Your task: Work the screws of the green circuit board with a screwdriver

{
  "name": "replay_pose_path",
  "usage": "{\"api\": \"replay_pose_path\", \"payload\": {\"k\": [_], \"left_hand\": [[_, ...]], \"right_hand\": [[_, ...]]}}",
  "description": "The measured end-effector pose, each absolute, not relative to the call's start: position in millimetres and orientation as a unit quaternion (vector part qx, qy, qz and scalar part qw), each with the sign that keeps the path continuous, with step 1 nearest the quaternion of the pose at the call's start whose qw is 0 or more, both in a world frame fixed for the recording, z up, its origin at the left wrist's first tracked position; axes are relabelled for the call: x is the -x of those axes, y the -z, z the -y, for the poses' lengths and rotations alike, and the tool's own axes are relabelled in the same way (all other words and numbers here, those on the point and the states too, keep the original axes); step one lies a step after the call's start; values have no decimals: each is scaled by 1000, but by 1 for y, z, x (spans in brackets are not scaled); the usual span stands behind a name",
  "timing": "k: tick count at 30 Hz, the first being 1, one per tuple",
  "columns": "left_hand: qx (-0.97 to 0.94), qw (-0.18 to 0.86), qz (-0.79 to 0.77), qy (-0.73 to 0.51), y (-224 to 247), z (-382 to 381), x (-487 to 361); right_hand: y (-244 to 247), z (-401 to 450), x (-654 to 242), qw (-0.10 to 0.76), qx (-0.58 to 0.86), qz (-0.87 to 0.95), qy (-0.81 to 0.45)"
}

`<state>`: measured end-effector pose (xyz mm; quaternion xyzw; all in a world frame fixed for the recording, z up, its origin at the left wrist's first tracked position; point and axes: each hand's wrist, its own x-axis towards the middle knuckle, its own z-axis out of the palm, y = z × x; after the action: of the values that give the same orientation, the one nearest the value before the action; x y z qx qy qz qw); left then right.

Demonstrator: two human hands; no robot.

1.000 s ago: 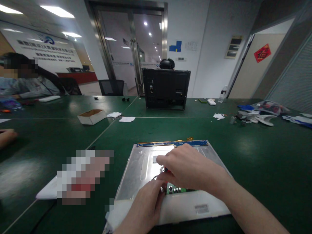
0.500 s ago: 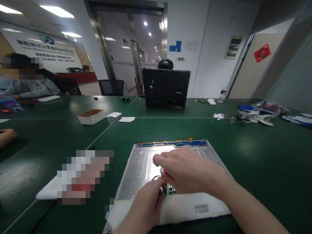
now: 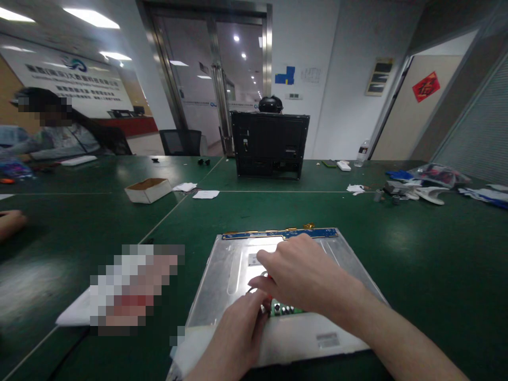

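Note:
A flat metal-backed display panel (image 3: 210, 288) lies in front of me, with a narrow blue circuit board (image 3: 283, 233) along its far edge. On its nearer part is a small green circuit board (image 3: 288, 309), partly under my right hand. My left hand (image 3: 240, 328) rests on the panel, thumb and fingers pinched at the board's left end. Curled above the board, my right hand (image 3: 304, 267) closes its fingers beside the left fingertips. Something small and red (image 3: 268, 301) and a thin dark wire show between the hands. What each hand grips is mostly hidden.
A pixelated item with a white edge (image 3: 75, 312) lies left of the panel. Farther off on the green table (image 3: 159, 225) are an open box (image 3: 148, 191), papers (image 3: 205, 194) and a black monitor (image 3: 271, 145). A person (image 3: 59, 132) sits at the far left; another hand (image 3: 11, 222) appears nearer.
My right hand has lifted and shifted slightly, with its fingers changing position; more of the green board and a label on the panel now show. My left hand stays nearly still.

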<state>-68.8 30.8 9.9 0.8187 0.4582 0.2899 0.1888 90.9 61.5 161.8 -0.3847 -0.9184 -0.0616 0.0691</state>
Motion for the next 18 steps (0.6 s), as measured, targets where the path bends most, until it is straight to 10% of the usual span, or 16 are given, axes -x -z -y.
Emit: {"api": "replay_pose_path", "payload": {"k": [18], "left_hand": [[-828,203,-442,-279,-14,-31,68]], "right_hand": [[-168,-60,-107,53,274,960,-2]]}}
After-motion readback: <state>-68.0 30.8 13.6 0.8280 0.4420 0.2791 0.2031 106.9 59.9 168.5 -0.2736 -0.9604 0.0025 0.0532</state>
